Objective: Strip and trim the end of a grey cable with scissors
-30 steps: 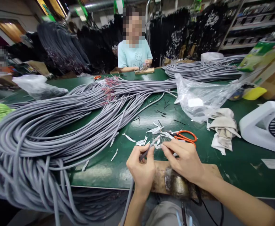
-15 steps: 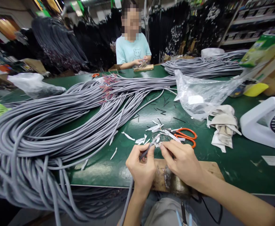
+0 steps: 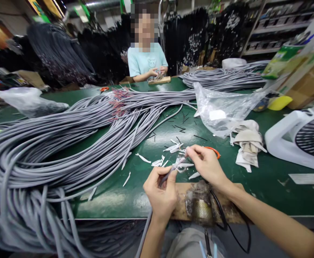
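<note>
Grey cable (image 3: pixel 164 176), end section, lower centre of frame above the worktop (image 3: pixel 267 179) edge.
Left hand (image 3: pixel 160 193): fingers clenched on the cable just below its tip. Right hand (image 3: pixel 207 165): fingers pinching a white strip (image 3: pixel 182 165) at the tip; since a second ago this hand has lifted up and away, drawing the strip out, so the stripping looks under way. It now covers most of the orange scissors (image 3: pixel 213 151). Clear plastic bag (image 3: pixel 221 111), centre right: holds something white, not identifiable. Wooden block (image 3: pixel 181 206) sits under the hands.
</note>
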Tool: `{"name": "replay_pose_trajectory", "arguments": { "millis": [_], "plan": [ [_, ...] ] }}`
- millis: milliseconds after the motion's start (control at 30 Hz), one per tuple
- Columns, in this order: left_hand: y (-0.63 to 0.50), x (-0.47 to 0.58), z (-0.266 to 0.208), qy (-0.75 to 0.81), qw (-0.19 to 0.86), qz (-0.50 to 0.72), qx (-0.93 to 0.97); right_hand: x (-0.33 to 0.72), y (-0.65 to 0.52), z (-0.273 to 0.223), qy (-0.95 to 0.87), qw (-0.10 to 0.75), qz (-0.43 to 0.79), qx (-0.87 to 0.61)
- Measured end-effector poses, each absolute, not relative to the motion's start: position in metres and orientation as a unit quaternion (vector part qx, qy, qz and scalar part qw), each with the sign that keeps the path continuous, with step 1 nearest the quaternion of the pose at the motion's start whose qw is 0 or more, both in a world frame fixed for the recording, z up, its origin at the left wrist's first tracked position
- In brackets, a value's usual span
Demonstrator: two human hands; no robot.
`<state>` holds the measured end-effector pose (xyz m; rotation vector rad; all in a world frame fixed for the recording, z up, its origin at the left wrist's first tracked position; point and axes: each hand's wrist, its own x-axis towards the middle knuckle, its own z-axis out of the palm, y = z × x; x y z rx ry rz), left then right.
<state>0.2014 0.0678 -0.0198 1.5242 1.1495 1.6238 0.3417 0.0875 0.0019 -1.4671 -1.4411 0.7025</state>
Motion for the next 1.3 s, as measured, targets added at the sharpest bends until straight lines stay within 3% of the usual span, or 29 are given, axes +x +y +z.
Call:
{"name": "replay_pose_trajectory", "arguments": {
  "millis": [100, 233, 400, 600, 767, 867, 1000, 1100, 1200, 1300],
  "plan": [
    [0.069, 0.201, -0.021, 0.448, 0.346, 0.591, 0.575, 0.342, 0.086, 0.009, -0.541, 0.543, 0.411, -0.493],
    [0.070, 0.201, -0.025, 0.438, 0.350, 0.581, 0.590, 0.337, 0.082, 0.014, -0.582, 0.456, 0.502, -0.448],
    [0.070, 0.199, -0.029, 0.456, 0.332, 0.563, 0.604, 0.331, 0.081, 0.006, -0.559, 0.489, 0.427, -0.515],
    [0.068, 0.196, -0.031, 0.509, 0.205, 0.565, 0.617, 0.319, 0.069, 0.002, -0.652, 0.458, 0.238, -0.556],
    [0.068, 0.198, -0.030, 0.522, 0.205, 0.597, 0.574, 0.316, 0.065, 0.006, -0.700, 0.434, 0.201, -0.530],
    [0.072, 0.198, -0.028, 0.509, 0.296, 0.609, 0.531, 0.317, 0.066, 0.006, -0.702, 0.435, 0.210, -0.523],
    [0.082, 0.190, -0.022, 0.400, 0.556, 0.573, 0.451, 0.317, 0.071, 0.004, -0.677, 0.426, 0.291, -0.525],
    [0.089, 0.182, -0.017, 0.308, 0.689, 0.525, 0.394, 0.316, 0.074, 0.003, -0.658, 0.419, 0.351, -0.518],
    [0.093, 0.178, -0.013, 0.281, 0.740, 0.491, 0.365, 0.318, 0.074, 0.004, -0.668, 0.425, 0.352, -0.500],
    [0.092, 0.180, -0.013, 0.304, 0.726, 0.489, 0.376, 0.325, 0.072, 0.004, -0.657, 0.453, 0.295, -0.525]
  ]
}}
